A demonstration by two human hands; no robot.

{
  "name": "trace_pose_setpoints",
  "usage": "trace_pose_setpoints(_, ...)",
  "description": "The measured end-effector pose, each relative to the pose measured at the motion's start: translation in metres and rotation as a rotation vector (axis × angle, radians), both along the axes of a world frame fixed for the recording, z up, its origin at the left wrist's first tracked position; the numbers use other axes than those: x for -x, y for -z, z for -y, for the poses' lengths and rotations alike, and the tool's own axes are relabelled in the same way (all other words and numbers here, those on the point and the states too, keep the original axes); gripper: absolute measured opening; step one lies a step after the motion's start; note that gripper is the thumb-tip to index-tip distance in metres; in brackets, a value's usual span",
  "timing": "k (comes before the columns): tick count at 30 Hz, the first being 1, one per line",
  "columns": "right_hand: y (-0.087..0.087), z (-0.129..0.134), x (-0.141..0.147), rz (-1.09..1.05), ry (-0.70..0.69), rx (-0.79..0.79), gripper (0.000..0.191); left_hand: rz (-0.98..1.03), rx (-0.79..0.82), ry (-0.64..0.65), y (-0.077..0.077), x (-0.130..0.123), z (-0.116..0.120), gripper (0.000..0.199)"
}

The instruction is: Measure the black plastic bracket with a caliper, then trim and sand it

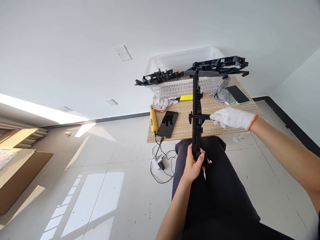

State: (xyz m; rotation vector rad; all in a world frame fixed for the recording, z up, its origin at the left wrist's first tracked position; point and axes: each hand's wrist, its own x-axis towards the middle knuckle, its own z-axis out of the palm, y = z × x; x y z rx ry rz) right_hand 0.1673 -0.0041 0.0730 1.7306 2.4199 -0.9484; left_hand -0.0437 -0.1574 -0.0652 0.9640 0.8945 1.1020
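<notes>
My bare left hand [194, 165] is closed around the near end of a long black plastic part [196, 135], which points away from me over the table edge. Gloved in white knit with an orange cuff, my right hand [228, 117] grips a black caliper [202, 117]. The caliper lies across the middle of the part, its jaws at the part's left side; whether they touch it I cannot tell. Beyond, the part's far end reaches up to a white basket [175, 90] holding more black plastic parts [220, 65].
On the striped table [183, 116] lie a yellow power tool [153, 120], a dark tablet or phone [168, 124], a yellow-handled knife [186, 97], gloves [162, 103] and a phone [238, 94]. Cables and a power strip [158, 164] are on the floor. A cardboard box [20, 170] stands left.
</notes>
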Motion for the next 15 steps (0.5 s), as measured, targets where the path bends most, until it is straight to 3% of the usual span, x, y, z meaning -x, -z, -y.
trace_pose_setpoints(3,-0.001,0.001,0.002,0.003,0.108,0.05,0.074,-0.006,0.007,0.001,0.0,0.0,0.0,0.036)
trace_pose_setpoints(8,-0.002,0.0,0.003,0.042,0.081,0.018,0.076,-0.011,0.018,0.008,0.0,0.0,0.0,0.037)
trace_pose_setpoints(11,-0.008,-0.001,0.002,0.073,0.078,-0.104,0.073,0.02,0.004,0.025,0.002,0.002,0.0,0.04)
trace_pose_setpoints(15,-0.024,0.014,-0.003,0.061,0.14,-0.397,0.055,0.081,-0.087,0.02,0.005,0.005,-0.001,0.056)
